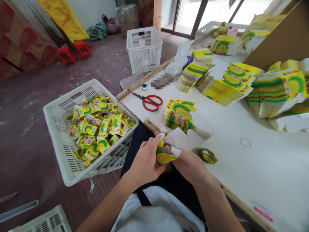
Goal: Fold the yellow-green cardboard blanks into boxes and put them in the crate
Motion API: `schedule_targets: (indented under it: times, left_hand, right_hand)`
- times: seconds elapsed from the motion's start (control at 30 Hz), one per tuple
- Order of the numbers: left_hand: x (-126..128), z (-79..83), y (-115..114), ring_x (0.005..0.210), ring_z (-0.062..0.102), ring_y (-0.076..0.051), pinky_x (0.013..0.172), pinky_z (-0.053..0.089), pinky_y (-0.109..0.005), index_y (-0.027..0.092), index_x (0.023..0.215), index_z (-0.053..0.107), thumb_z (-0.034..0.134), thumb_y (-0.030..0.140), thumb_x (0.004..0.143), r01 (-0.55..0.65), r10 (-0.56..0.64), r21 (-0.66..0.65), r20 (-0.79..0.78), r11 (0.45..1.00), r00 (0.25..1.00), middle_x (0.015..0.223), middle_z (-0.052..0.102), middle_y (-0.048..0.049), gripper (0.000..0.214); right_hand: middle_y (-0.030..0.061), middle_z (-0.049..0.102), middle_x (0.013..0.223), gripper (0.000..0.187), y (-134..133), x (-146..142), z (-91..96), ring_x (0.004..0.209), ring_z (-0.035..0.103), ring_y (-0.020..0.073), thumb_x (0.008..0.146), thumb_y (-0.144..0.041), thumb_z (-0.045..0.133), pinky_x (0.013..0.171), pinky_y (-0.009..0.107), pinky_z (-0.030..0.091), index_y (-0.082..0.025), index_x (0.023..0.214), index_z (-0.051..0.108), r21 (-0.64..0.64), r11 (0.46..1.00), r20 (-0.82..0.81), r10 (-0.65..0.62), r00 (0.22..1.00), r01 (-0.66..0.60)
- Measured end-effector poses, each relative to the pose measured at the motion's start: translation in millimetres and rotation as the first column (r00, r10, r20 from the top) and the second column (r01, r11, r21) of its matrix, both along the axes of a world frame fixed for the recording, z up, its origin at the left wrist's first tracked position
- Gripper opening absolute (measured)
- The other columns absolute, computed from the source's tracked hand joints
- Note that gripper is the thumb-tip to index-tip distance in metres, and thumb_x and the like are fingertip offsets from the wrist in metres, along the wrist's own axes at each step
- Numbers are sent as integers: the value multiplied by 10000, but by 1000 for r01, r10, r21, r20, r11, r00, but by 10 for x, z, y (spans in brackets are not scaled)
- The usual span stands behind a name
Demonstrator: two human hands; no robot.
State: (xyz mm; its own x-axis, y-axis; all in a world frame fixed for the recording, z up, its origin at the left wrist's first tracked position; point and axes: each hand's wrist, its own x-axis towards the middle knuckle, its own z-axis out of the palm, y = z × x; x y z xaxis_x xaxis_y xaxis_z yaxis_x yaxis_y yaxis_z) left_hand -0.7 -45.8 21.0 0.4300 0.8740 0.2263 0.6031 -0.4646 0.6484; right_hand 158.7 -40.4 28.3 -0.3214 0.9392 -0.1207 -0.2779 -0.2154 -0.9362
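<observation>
Between my two hands, just off the table's edge, is a small yellow and green printed carton [166, 157] with its white flap standing up. My left hand [147, 158] is closed round its left side. On the other side my right hand [190, 162] grips the carton, its thumb at the open top. White tape wraps some of my fingertips. Close by on the white table [231, 161] lies a small green and yellow wrapped bundle [207, 156]. Beyond my hands lies a stack of flat printed cartons [180, 114].
Left of the table stands a white crate [58, 141] full of packed small cartons [103, 127]. Red-handled scissors [151, 102] and a blue-centred roll [144, 87] lie near the table's wooden edge. More carton stacks [231, 80] sit farther back. Another white crate [145, 46] and red stools [66, 54] stand on the floor.
</observation>
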Motion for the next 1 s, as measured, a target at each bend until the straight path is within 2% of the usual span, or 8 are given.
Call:
schedule_targets:
  times: [0.13, 0.23, 0.3, 0.4, 0.5, 0.6, 0.83, 1.0]
  left_hand:
    - [3, -59, 8, 1142, 582, -269, 903, 525, -409, 279, 1415, 192, 630, 141, 787, 53, -57, 45, 73, 998, 996, 1268, 498, -105, 778]
    - [6, -67, 31, 1042, 602, -229, 843, 543, -368, 273, 1333, 313, 625, 137, 772, 77, -79, 23, 106, 997, 991, 1159, 509, -68, 656]
    - [7, -40, 46, 999, 612, -213, 829, 541, -347, 258, 1236, 385, 644, 143, 741, 63, -57, -36, 144, 997, 988, 1116, 528, -51, 571]
    - [7, 8, 66, 909, 642, -202, 783, 539, -333, 243, 1124, 422, 657, 152, 683, 45, -13, -198, 158, 979, 987, 1038, 581, -26, 508]
    - [19, -12, 88, 840, 666, -221, 715, 542, -356, 221, 1231, 328, 659, 206, 686, -15, 55, -307, 122, 952, 991, 1012, 610, -43, 638]
    - [46, -97, 102, 985, 659, -277, 753, 549, -401, 199, 1302, 209, 668, 234, 691, -83, 118, -280, 110, 956, 987, 1162, 575, -128, 765]
    - [22, -123, 75, 867, 644, -199, 717, 551, -351, 226, 1197, 254, 683, 190, 660, -84, 177, -362, 233, 929, 956, 1062, 539, -54, 688]
    - [-65, -44, 95, 991, 609, -232, 871, 531, -421, 217, 1183, 379, 704, 151, 602, -98, 165, -354, 166, 930, 972, 1120, 540, -64, 669]
  right_hand:
    - [61, 684, 1290, 513, 12, -87, 23, 1284, 567, 276, 807, -488, 665, 1093, 474, 452, -276, 1273, 628, -142, 990, -148, -29, 989, 8]
    - [67, 695, 1274, 590, -1, -99, -58, 1301, 553, 284, 815, -609, 630, 1114, 493, 421, -287, 1308, 612, -164, 986, -138, 2, 990, -25]
    - [79, 679, 1301, 613, -16, -75, -126, 1319, 539, 285, 865, -657, 535, 1137, 506, 385, -280, 1345, 587, -95, 995, -60, 15, 998, -20]
    - [86, 600, 1408, 567, -41, -22, -174, 1377, 476, 278, 934, -562, 494, 1184, 513, 303, -271, 1420, 518, 157, 988, 219, -24, 975, -11]
    - [53, 524, 1483, 507, -55, 0, -163, 1395, 456, 242, 961, -301, 507, 1175, 471, 346, -297, 1466, 458, 396, 915, 449, -123, 885, -73]
    - [34, 543, 1466, 547, -47, -19, -174, 1368, 492, 199, 931, -93, 440, 1124, 400, 436, -316, 1425, 512, 527, 843, 499, -207, 842, -105]
    - [101, 528, 1473, 537, 28, 24, -186, 1333, 531, 220, 864, -30, 478, 1057, 394, 504, -264, 1327, 618, 592, 765, 594, -203, 779, -252]
    - [127, 526, 1470, 452, 36, 126, -128, 1332, 532, 256, 824, -10, 530, 1045, 423, 507, -250, 1157, 720, 536, 741, 695, -115, 710, -404]
